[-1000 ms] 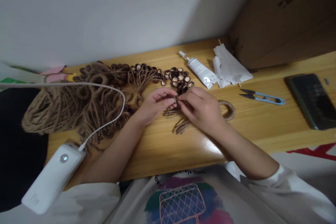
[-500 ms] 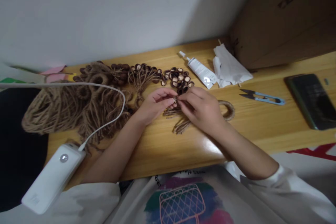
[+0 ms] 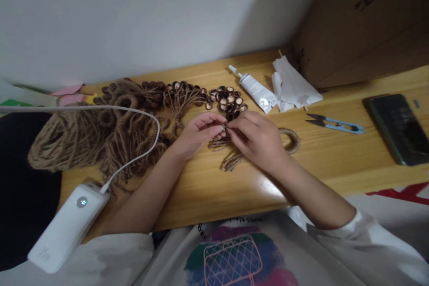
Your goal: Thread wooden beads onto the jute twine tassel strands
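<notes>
— What are the hands doing?
— The left hand (image 3: 197,136) and right hand (image 3: 259,138) meet fingertip to fingertip, both pinching a small shell (image 3: 224,127) just above the table (image 3: 208,187).
— And around them?
— Twine strands (image 3: 228,161) lie under them, and a shell pile (image 3: 229,98) sits just beyond. The glue tube (image 3: 256,89) is far right, and the scissors (image 3: 335,124) are well right.

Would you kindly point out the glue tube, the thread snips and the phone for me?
glue tube (image 3: 257,90), head view, middle of its white body.
thread snips (image 3: 342,126), head view, blue handle.
phone (image 3: 397,127), head view, centre of its dark screen.
</notes>
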A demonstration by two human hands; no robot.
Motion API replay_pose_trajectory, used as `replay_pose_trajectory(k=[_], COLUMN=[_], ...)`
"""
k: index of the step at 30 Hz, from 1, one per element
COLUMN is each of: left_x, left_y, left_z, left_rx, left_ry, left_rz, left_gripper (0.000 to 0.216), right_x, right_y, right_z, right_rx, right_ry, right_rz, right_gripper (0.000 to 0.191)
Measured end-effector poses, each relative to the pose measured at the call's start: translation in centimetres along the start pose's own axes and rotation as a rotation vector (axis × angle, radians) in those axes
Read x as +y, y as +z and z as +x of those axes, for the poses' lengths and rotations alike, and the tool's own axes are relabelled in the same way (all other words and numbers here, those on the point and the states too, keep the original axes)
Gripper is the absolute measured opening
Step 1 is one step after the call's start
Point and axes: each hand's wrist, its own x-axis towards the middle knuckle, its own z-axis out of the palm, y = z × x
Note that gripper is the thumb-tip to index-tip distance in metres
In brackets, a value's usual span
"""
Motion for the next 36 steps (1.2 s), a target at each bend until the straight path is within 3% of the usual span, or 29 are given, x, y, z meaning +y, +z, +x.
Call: replay_pose_trajectory(k=[36], left_x=[-0.09], left_y=[0.00], left_z=[-0.04], left_rx=[-0.005], left_ry=[0.023], left_rz=[0.069], left_gripper=[0.026], right_x=[0.02], right_y=[-0.02], right_z=[0.03], right_rx=[-0.015], right_ry=[0.008], right_rz=[0.006], right_gripper=[0.019])
